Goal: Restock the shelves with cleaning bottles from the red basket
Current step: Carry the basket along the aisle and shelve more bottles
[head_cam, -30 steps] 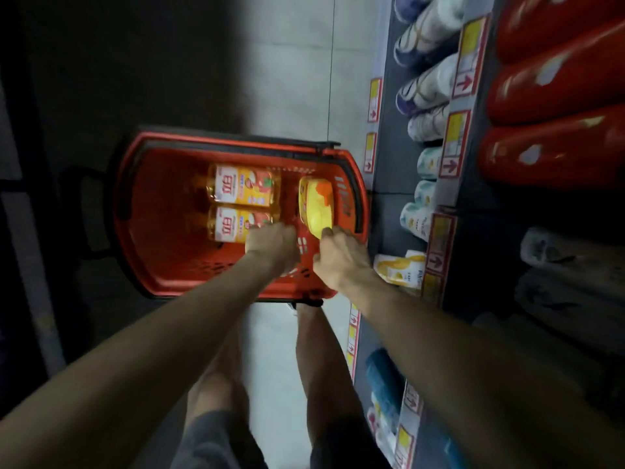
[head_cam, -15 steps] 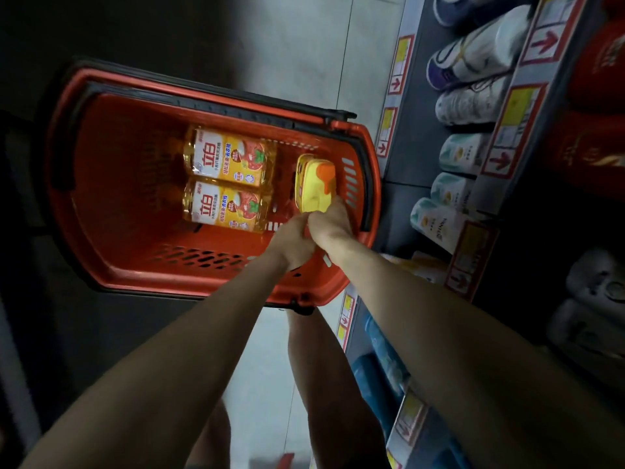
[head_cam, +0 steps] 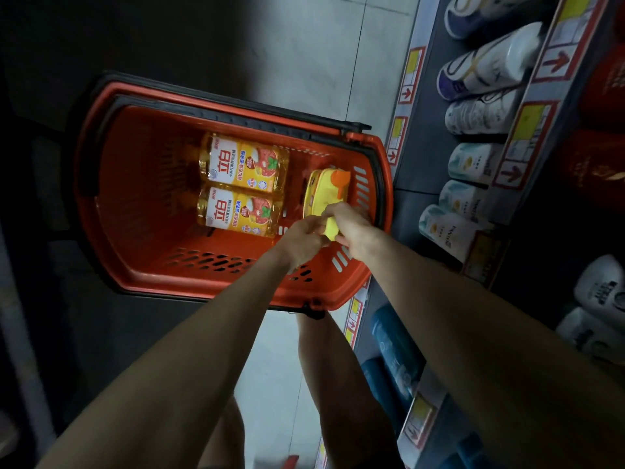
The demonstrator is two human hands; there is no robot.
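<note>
A red basket (head_cam: 135, 265) sits on the floor beside the shelves. Two clear yellow cleaning bottles (head_cam: 243, 164) with red-and-white labels lie side by side in its middle. A third bottle (head_cam: 319, 194), opaque yellow with an orange cap, stands at the basket's right end. My right hand (head_cam: 351, 228) grips the near end of this yellow bottle. My left hand (head_cam: 302, 240) curls around the same end from the left, its fingers touching the bottle. Both hands are inside the basket.
Grey shelves (head_cam: 419, 157) with red-arrow price tags run along the right. White and purple bottles (head_cam: 487, 69) and pale patterned bottles (head_cam: 470, 164) lie on them; blue packs (head_cam: 389, 336) fill a lower shelf. My bare legs stand on the tiled floor (head_cam: 304, 62).
Both hands have gone deeper into the basket and closed on the yellow bottle's near end. The view has drawn closer to the basket.
</note>
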